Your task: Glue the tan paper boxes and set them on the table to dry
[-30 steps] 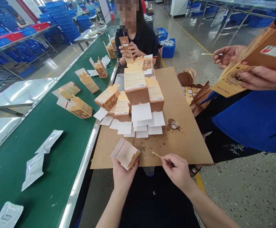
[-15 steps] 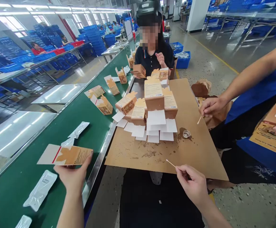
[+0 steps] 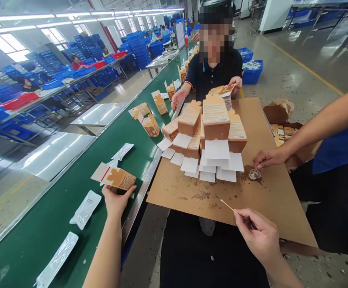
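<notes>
Ctns (image 3: 216, 116), dish (image 3: 255, 174) on cardbd (image 3: 270, 196)

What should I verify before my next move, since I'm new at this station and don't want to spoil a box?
1. Left hand's grip on the box: ok, fingers and thumb are around it.
2. Box resting on the green belt: cannot tell, the hand hides its underside.
3. Right hand holding the cotton swab: ok, pinched with one tip pointing outward.
4. Swab tip moist: cannot tell, too small to see.
5. Clear dish free to use: not ok, a co-worker's hand is at it.
6. Cardboard sheet free of marks: not ok, dark spots mark it.
</notes>
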`<state>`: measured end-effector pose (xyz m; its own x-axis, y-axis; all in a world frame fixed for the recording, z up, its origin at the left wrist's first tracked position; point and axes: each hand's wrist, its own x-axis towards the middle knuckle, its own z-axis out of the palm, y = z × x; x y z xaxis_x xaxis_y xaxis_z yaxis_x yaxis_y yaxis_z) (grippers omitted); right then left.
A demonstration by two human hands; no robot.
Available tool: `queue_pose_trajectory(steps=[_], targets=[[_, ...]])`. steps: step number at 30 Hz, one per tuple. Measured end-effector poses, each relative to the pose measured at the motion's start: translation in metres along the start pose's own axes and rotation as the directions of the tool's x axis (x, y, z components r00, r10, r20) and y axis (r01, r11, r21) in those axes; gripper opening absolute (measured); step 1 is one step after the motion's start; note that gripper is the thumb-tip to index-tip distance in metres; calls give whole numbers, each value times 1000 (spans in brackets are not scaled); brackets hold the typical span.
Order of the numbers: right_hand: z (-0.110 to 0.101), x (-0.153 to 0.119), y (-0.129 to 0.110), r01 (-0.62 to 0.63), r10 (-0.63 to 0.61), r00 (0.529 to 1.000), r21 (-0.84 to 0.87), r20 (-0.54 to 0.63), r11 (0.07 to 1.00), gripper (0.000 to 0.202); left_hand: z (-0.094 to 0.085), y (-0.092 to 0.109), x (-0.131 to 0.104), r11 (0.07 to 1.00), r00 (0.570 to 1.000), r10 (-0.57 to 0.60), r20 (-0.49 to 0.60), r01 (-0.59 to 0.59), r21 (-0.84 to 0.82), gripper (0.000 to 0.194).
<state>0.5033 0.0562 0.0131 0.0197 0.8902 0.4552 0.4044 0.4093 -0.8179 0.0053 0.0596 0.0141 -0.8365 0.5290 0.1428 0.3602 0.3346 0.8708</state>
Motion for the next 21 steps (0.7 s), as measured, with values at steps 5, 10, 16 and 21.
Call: queue_pose_trajectory(steps=[5,10,16,21], targets=[[-28,-22,19,-118,104,987,-111,-124,987,23,0,-3,-44,954,914,248,-322,-288,-83,97],[-34,-29,31,-290,257,943,-146,-213,946,34,61,76,-2,870,908,412,-80,-418,-260,58],[-33,-15,21,-247,223,952,-91,-211,965,34,182,200,90,986,858,169,485,-151,-76,42],[-38,-19,14,-291,276,937,-38,-212,956,31,215,207,90,984,771,135,622,-177,5,49]])
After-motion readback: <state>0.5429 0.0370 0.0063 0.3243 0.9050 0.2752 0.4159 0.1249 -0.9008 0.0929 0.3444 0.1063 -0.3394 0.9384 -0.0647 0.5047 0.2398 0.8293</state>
